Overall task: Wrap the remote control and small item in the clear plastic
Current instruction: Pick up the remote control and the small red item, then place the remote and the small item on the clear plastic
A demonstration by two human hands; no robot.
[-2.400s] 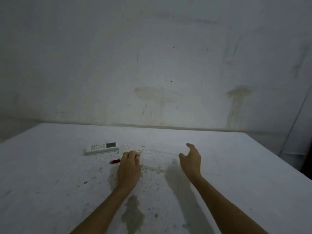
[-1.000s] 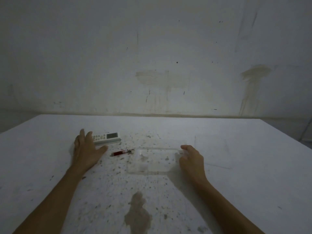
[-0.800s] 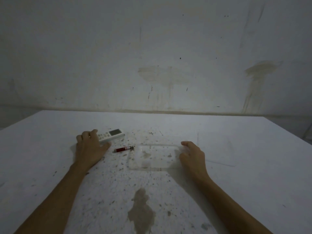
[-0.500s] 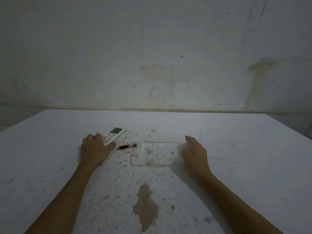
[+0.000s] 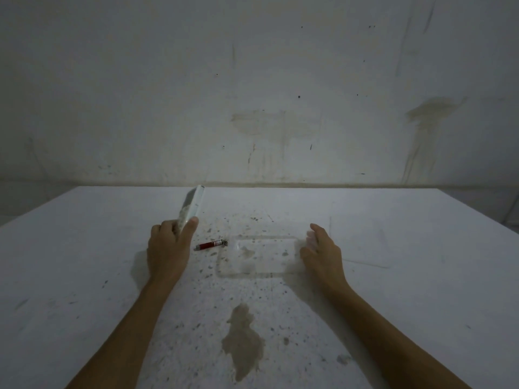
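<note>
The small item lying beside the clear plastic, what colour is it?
Dark red body with silvery metal ends, seen in the head view: the small item.

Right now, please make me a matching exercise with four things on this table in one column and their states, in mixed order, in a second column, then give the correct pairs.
Things:
1. remote control
2. small red item
3. clear plastic
4. right hand

States:
A. lying flat on the table, nothing on it yet
B. lifted and tilted up, held at its near end by the left hand
C. open, resting at the plastic's right edge
D. lying on the table between left hand and plastic

Pairs: 1-B, 2-D, 3-A, 4-C
</note>
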